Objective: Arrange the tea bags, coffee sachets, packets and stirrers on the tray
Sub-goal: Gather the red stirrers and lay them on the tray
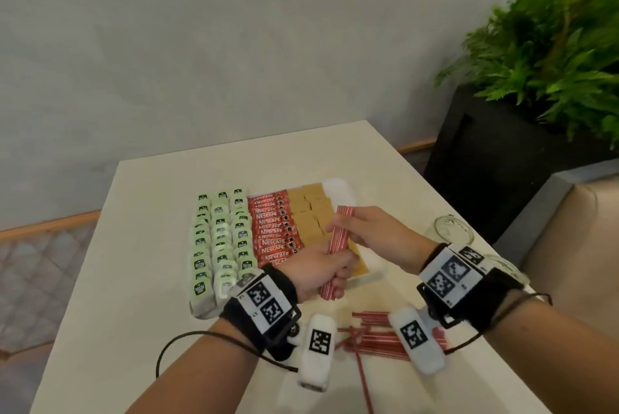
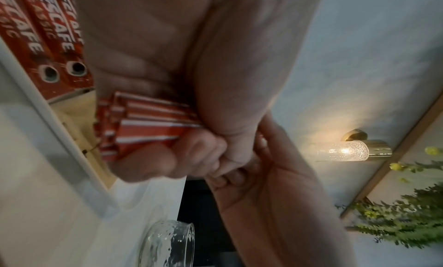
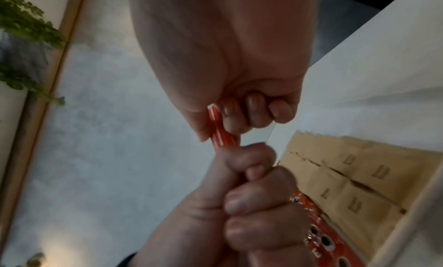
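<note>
Tray (image 1: 338,186) is lying just beyond both hands, filled with tea bags (image 1: 219,242), coffee sachets (image 1: 273,229) and brown packets (image 1: 310,212). Left hand (image 1: 321,271) is gripping the stirrer bundle (image 1: 338,239) low; right hand (image 1: 371,229) is clasping it higher. Loose stirrers (image 1: 371,335) are lying beneath the wrists.

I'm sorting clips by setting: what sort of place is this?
Probably a hotel room or lounge refreshment corner: a white tray stocked with tea bags and coffee sachets, a glass wall lamp, and a potted fern beside the table.
</note>
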The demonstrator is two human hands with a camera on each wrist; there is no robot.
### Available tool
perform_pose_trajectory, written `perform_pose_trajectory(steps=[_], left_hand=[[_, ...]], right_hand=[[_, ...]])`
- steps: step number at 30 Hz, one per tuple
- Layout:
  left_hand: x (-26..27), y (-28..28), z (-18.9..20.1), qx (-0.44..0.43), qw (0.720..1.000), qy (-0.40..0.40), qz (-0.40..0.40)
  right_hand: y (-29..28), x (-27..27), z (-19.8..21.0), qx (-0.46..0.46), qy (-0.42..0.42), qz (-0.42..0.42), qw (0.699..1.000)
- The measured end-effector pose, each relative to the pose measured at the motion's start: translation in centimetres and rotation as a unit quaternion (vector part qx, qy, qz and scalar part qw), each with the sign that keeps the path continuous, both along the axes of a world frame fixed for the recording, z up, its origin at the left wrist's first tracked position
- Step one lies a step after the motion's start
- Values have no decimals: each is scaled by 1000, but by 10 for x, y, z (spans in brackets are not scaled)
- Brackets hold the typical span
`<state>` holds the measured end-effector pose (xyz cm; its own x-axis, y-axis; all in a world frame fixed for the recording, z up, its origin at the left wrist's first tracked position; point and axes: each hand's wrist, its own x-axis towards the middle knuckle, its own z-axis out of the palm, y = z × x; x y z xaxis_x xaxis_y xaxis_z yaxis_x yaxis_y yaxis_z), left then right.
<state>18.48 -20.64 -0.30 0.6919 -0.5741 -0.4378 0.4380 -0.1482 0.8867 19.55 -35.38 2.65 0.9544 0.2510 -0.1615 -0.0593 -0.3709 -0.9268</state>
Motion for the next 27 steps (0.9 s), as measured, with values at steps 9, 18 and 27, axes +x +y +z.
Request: perform_pose_trajectory(steps=[9, 18, 27], left_hand=[[57, -37, -1, 50, 988, -120, 86], [129, -44, -38, 280, 906, -318, 14], [161, -48, -54, 533, 717, -445, -67]], right_hand=[[-9, 62, 7, -97, -66, 4, 993], [-20, 162, -17, -204, 15, 45, 978], [-19, 219, -56, -380, 89, 62, 919]])
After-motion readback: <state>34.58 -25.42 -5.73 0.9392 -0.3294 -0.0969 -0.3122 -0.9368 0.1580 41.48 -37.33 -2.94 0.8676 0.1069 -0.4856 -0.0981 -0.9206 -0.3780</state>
